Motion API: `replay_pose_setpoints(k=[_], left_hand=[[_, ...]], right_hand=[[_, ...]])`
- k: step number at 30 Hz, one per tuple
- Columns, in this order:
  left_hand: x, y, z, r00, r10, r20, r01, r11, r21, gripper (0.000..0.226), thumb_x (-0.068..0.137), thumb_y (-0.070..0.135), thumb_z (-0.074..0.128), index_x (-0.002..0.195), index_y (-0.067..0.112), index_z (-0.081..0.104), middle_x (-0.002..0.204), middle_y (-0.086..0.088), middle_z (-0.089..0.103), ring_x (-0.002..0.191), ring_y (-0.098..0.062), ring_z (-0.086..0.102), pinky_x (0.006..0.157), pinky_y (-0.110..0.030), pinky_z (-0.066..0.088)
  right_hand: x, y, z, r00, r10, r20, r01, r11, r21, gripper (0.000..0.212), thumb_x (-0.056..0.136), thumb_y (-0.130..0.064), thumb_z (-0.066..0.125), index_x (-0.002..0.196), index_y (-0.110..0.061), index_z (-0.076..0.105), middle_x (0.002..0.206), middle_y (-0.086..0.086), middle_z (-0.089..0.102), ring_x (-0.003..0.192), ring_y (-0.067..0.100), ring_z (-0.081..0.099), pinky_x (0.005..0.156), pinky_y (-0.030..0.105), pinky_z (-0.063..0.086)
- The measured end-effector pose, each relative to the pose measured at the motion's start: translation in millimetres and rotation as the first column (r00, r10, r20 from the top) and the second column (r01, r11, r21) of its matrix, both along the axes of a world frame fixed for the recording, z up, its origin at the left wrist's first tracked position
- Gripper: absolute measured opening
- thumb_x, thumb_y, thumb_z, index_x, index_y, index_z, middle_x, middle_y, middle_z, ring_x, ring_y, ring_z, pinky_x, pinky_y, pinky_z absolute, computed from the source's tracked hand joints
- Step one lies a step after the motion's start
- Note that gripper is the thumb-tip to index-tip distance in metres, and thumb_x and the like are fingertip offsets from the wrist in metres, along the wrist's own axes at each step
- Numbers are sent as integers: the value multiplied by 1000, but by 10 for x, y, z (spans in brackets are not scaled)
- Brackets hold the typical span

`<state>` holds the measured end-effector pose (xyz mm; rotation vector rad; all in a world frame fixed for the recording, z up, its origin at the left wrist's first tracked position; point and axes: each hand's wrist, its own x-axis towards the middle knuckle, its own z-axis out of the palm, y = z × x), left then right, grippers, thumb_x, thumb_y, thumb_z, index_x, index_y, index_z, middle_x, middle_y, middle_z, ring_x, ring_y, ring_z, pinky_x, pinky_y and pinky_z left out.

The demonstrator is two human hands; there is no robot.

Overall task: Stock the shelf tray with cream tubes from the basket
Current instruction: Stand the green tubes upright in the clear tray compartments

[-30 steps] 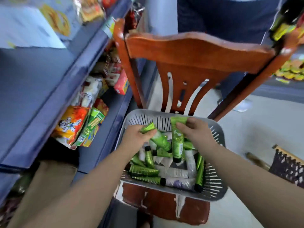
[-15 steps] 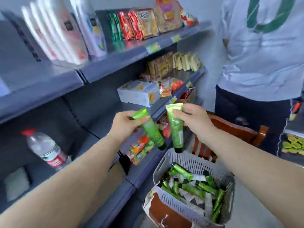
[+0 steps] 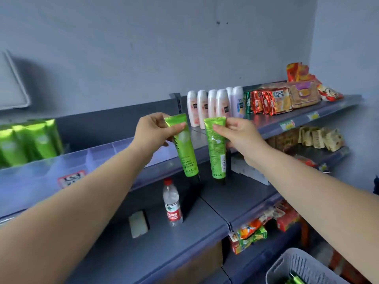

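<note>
Grey shelves ahead: left hand (image 3: pixel 152 131) pinches one tube (image 3: pixel 184 148), right hand (image 3: pixel 241 136) pinches another tube (image 3: pixel 217 149) (caps down), before the tray (image 3: pixel 37 177)

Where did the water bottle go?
The water bottle stands upright on the lower grey shelf, left of centre in the head view, below the left hand's green tube and right of a pale sponge-like block.
</note>
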<state>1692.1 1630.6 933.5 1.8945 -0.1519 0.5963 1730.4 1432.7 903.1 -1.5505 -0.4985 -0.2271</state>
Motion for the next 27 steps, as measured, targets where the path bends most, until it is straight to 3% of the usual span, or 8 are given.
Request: replay_pose_setpoints(k=[2,7,10,15,19,27], left_hand=[[-150,326,189,999,33,27,-33,999,3,18,74,18,77,72,16,59,52,8,60,45,-3,56,47,-19,46],[-539,1137,584,988,118,100,-119,993,10,19,76,17,76,73,17,57,47,12,62,40,1,53,43,-15,42],[-793,1615,751,975,175,137,-178,984,13,20,76,17,76,69,19,57,45,12,59,41,0,52,45,-17,42],[-1207,2408,919,940,285,188,-291,957,2,30,75,16,77,63,17,49,52,3,45,38,-2,51,42,-19,43],[-1537,2991,974,915,349,201,-359,933,19,19,73,19,78,72,17,59,48,10,57,42,-4,53,45,-21,43],[-2081,3941,955,878,435,201,-449,893,25,18,76,19,76,72,18,59,50,11,62,45,-3,57,47,-20,44]], right_hand=[[-42,344,163,999,33,38,-34,999,18,4,87,-11,64,88,-14,67,83,-2,69,72,8,64,74,26,54],[-212,1232,540,981,179,79,-184,982,53,7,87,-12,64,81,-16,65,61,-10,70,54,0,63,53,16,53],[-344,1792,717,961,255,104,-263,962,67,8,87,-11,64,81,-15,65,58,-11,69,51,-1,62,48,15,50],[-611,2725,868,921,364,137,-375,925,58,5,85,-12,66,81,-14,66,66,-7,70,54,1,63,51,17,53],[-839,3373,930,886,433,164,-446,894,50,6,85,-12,66,79,-15,66,71,-3,69,55,4,62,51,18,52],[-1238,4394,967,867,457,198,-465,885,-7,7,85,-21,68,83,-14,66,86,5,66,65,9,60,51,15,48]])
